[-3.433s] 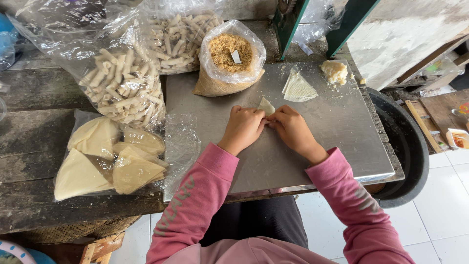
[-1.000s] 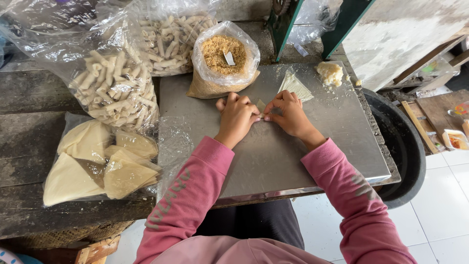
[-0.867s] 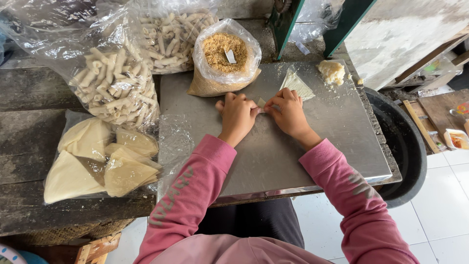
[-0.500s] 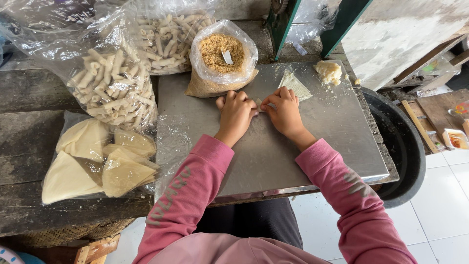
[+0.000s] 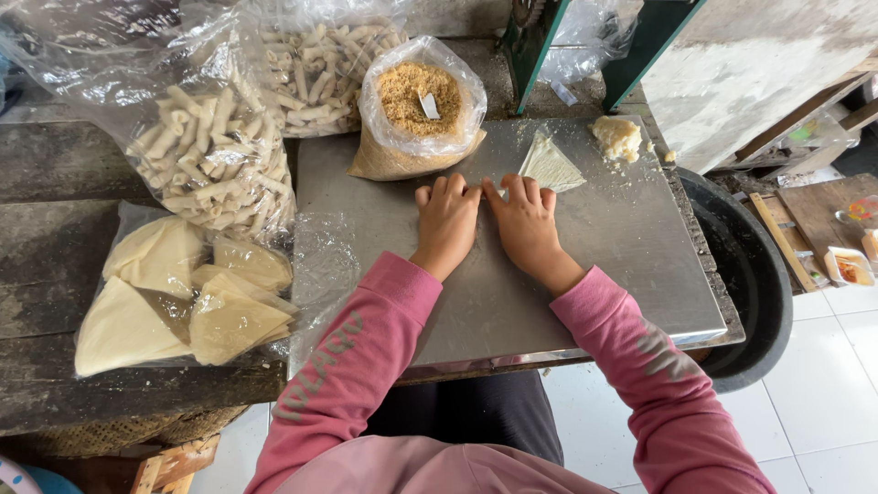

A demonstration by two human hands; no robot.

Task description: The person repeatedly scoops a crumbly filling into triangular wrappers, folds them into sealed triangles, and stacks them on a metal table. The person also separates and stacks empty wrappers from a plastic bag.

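Here both hands [image 5: 485, 224] press flat, hiding a roll lying left-right; wrapper [image 5: 550, 167] points away.

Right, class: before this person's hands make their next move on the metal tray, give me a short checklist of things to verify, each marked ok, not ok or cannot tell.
1. Both hands on the tray: left hand and right hand lie palm down, side by side, on the metal tray. Ok.
2. Roll under the fingers: hidden by the hands. Cannot tell.
3. Next wrapper within reach: a triangular wrapper lies just beyond the right hand. Ok.
4. Filling at hand: the open bag of crumbs stands beyond the left hand. Ok.
5. Dough lump on the tray: at the far right corner. Ok.
6. Spare wrappers: bagged wrappers sit left of the tray. Ok.
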